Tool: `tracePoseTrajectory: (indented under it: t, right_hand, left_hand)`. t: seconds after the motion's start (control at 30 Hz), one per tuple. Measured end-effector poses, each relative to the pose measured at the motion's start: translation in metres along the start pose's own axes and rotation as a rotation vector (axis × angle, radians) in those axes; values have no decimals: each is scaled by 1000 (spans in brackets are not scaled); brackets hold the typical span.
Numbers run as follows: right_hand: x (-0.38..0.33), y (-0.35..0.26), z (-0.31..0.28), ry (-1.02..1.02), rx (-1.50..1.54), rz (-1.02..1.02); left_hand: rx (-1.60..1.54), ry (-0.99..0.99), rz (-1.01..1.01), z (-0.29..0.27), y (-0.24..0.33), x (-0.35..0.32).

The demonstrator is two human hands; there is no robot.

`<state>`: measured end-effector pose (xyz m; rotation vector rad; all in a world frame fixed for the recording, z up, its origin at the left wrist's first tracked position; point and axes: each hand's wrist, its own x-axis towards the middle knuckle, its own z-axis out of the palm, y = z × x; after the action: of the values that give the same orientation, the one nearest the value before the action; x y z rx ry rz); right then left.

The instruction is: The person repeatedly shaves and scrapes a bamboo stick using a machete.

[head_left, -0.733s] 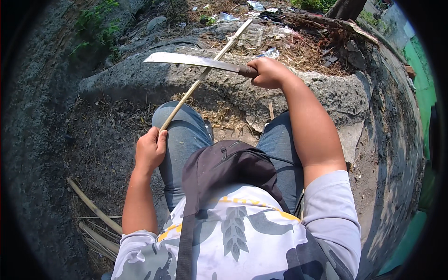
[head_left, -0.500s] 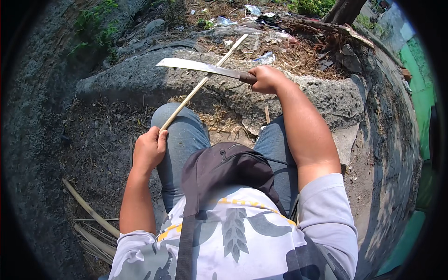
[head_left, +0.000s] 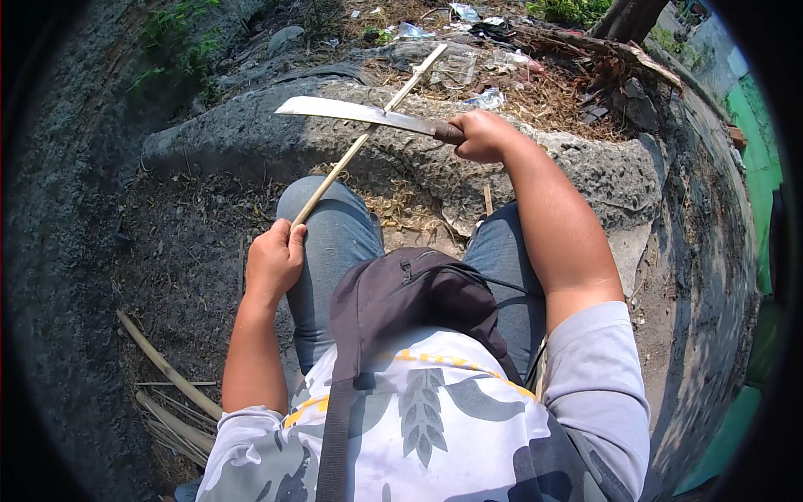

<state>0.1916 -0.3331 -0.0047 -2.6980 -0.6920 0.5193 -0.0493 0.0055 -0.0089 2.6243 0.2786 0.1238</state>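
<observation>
My left hand (head_left: 274,258) is closed around the near end of a long, pale wooden stick (head_left: 335,174), just above my left knee. The stick slants up and away to the right, its far end over the stone ledge. My right hand (head_left: 485,136) grips the dark, wrapped handle of a machete (head_left: 335,109). Its long, slightly curved blade points left and lies across the stick, past the stick's middle. The blade appears to touch the stick there. A small bump or sliver sticks out on the stick below the blade.
A rough stone ledge (head_left: 242,130) runs in front of my knees. Beyond it lie dry straw (head_left: 535,96), plastic litter (head_left: 487,99) and a tree trunk (head_left: 623,21). Several cut stalks (head_left: 163,361) lie at lower left. A black bag (head_left: 410,305) rests on my lap.
The blade has shifted slightly along the stick toward its far end. Both hands keep their grips, and the whole view has moved a little.
</observation>
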Motion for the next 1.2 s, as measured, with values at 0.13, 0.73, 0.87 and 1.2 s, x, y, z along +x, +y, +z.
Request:
tracePoseTrajectory:
  t: [0.13, 0.73, 0.87, 1.2]
  right_hand:
    - [-3, -3, 5, 44, -48, -31]
    - [3, 12, 4, 38, 5, 86]
    - [-7, -15, -5, 23, -53, 74]
    - [5, -22, 3, -16, -166, 18]
  left_hand:
    - [39, -20, 1, -4, -1, 1]
    - [38, -40, 23, -4, 2, 5]
    - [64, -54, 8, -6, 1, 2]
    - [82, -107, -17, -10, 4, 6]
